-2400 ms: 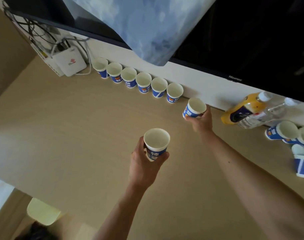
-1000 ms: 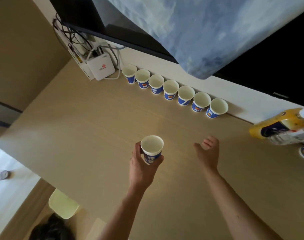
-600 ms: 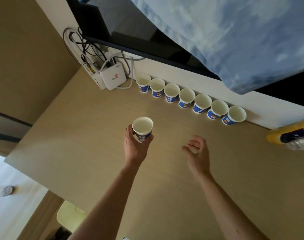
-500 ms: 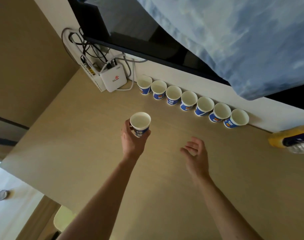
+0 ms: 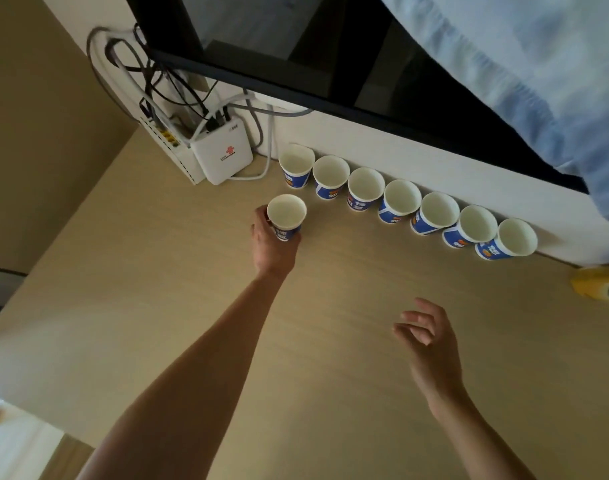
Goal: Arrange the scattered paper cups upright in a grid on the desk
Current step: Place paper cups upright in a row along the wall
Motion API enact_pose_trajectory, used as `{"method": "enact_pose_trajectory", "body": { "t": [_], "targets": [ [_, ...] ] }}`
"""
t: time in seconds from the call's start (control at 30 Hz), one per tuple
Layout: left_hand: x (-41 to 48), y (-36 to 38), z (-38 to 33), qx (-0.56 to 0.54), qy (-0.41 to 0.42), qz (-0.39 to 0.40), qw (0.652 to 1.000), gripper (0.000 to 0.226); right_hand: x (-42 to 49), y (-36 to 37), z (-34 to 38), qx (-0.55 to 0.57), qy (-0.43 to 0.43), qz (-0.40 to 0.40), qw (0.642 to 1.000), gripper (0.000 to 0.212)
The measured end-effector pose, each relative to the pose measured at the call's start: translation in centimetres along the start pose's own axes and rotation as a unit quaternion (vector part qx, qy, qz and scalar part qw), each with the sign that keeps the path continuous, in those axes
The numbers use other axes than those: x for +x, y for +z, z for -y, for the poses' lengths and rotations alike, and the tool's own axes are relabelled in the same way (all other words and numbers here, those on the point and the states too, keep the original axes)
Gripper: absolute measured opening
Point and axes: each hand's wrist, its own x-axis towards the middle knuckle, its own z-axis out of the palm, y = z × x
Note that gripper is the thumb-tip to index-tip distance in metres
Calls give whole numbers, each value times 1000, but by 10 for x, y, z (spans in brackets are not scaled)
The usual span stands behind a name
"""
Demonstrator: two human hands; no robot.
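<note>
The left hand [image 5: 271,245], fingers wrapping the blue-and-white tapered paper cup [image 5: 286,216], had advanced toward the white plastic router [image 5: 223,157]; the right hand [image 5: 431,351] hung loosely spread.

White router [image 5: 222,157], tangled cables [image 5: 150,81], dark screen [image 5: 296,46] above

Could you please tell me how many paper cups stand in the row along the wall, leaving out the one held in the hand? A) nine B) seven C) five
B: seven upright cups make up the row, from the first cup beside the white router to the last cup; the left hand grips an eighth cup.
</note>
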Motion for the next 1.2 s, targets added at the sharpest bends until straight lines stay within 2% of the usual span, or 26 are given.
{"method": "enact_pose_trajectory", "body": {
  "t": [0.63, 0.93, 1.13, 1.2],
  "targets": [
    [48, 19, 3, 5, 13, -13, 1000, 67, 4, 5, -2, 3, 24, 2, 1000, 52],
    [46, 18, -1, 39, 6, 20, 999, 67, 3, -9, -11, 15, 33, -13, 999, 49],
    [34, 12, 1, 55, 0, 27, 998, 82, -12, -28, -17, 9, 37, -28, 999, 50],
    [18, 6, 4, 55, -32, 20, 998, 90, -20, -37, -18, 7, 41, -43, 998, 50]
  ]
}}
